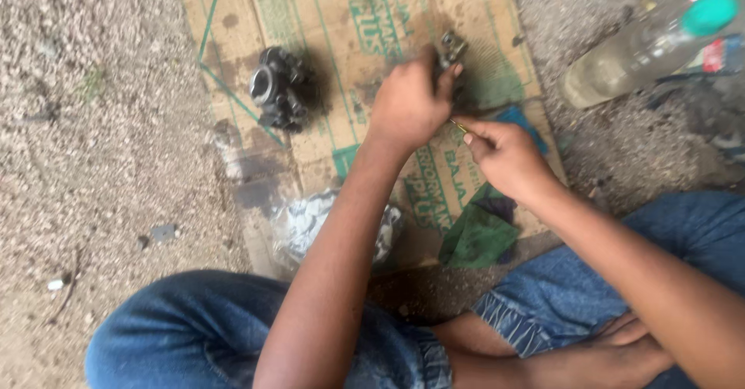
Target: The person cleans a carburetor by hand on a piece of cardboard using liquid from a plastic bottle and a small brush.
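My left hand (407, 102) grips a small dark metal part (451, 49) above a stained cardboard sheet (326, 17); most of the part is hidden by the fingers. My right hand (504, 156) pinches a thin brass-coloured pin or tool (459, 127) whose tip points at the base of my left hand. A larger dark metal engine part (281, 88) with a round opening lies on the cardboard to the left, apart from both hands.
A green rag (477, 234) and a blue cloth (518, 117) lie on the cardboard beside my right hand. A crumpled clear plastic bag (310, 222) sits near its front edge. A clear bottle with a teal cap (644, 48) lies at the upper right. Gravel ground (93, 125) surrounds the cardboard.
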